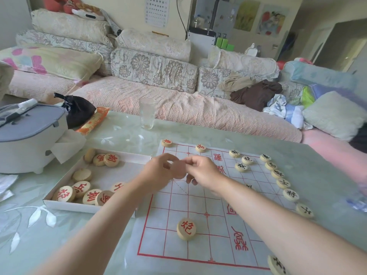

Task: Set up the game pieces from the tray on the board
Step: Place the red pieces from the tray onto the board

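- Closest to me, a black-marked piece [276, 264] sits at the near right corner of the board [198, 245]. A lone red-marked piece [186, 229] lies near the board's near left side, between my forearms.
- My left hand [157, 171] and right hand [201, 170] meet above the far left part of the board. The fingers are curled and the tips are touching or nearly so. Blur hides that spot, so I cannot tell whether either hand pinches a piece.
- More red pieces [87, 193] lie loose in the tray [89, 207], just beside the board's left edge. Black pieces [286, 183] line the board's right edge.
- If I am passing a piece from hand to hand, a loose pinch could drop it onto the board, where it might roll into placed pieces.
- My left forearm crosses the tray's near right corner, so a careless pull back could tip or shove the tray.
- I judge the board to be a thin sheet. A dragging wrist would slide it and shift both rows.
- My right wrist partly covers one black piece, which I could knock without seeing it.
- A glass [148, 114] stands near the table's [119, 135] far edge. A grey-lidded container [29, 135], a black bag [77, 110] and an orange packet [93, 121] are at the left.
- None of these lies between the tray and the board; only my own arms are in the way.
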The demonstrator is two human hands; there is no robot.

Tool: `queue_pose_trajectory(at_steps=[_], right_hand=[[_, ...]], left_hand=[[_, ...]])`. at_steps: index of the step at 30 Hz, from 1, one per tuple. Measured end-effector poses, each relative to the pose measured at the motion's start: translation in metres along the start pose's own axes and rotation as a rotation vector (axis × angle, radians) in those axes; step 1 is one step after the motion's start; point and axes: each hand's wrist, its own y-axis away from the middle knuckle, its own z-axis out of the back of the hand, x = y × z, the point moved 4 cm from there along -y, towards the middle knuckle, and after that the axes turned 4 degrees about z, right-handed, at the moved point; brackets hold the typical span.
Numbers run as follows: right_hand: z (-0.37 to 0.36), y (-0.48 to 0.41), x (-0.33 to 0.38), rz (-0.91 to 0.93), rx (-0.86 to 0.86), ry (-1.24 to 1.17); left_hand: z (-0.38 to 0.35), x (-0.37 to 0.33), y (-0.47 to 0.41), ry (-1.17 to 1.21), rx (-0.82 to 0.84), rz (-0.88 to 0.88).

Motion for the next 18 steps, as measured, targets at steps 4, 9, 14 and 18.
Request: queue_pose_trajectory(at_steps=[4,9,14,18], right_hand=[[0.02,0.016,-0.004,0.046,0.021,0.049],[0.039,0.031,-0.016,0.061,0.002,0.26],[0.067,0.036,-0.038,0.079,-0.148,0.525],[0.074,0.034,-0.05,0.003,-0.093,0.693]], left_hand=[[-0.022,-0.005,0.0,0.055,0.013,0.027],[-0.045,-0.014,0.003,0.072,0.069,0.076],[-0.035,-0.01,-0.004,-0.711,-0.121,-0.166],[-0.028,0.005,-0.008,-0.874,-0.072,-0.005]])
